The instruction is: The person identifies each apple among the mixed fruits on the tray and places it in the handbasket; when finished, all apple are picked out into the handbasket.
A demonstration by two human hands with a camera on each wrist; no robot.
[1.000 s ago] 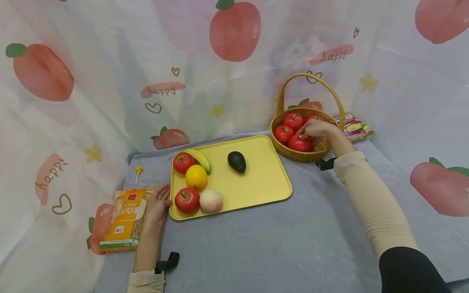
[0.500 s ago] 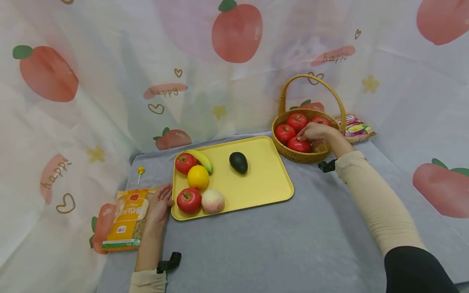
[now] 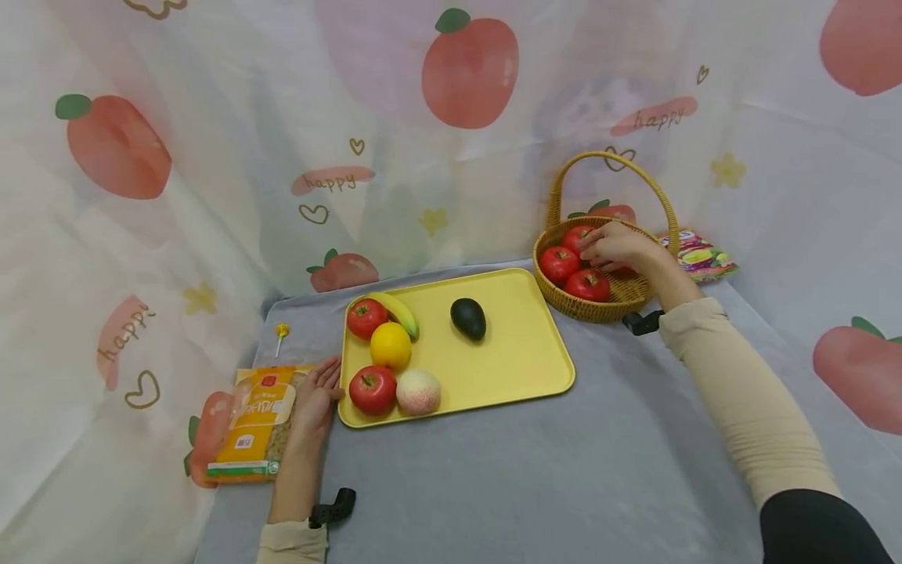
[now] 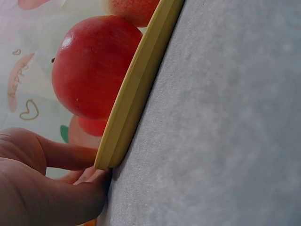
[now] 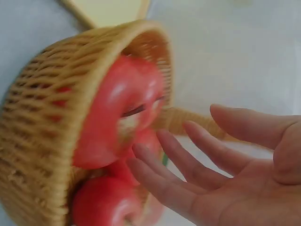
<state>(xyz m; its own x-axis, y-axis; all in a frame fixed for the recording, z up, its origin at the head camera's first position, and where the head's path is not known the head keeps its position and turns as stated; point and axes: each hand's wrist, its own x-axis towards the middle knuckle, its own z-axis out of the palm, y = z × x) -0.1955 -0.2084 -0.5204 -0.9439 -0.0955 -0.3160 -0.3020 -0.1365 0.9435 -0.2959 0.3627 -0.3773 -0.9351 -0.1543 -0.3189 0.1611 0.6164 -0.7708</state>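
Peach-printed cloth (image 3: 395, 110) hangs behind the grey bench (image 3: 493, 486). Over red apples (image 3: 587, 286) in the wicker basket (image 3: 588, 312), the right hand (image 3: 616, 247) has loosely extended, unfilled fingers. Relaxed fingers of the left hand (image 3: 315, 398) touch the yellow tray (image 3: 517, 345), which bears 6 fruits (image 3: 391, 346).

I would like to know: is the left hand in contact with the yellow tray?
Touching. The left wrist view shows it: the left hand meets the yellow tray at its corner, with no gap visible.
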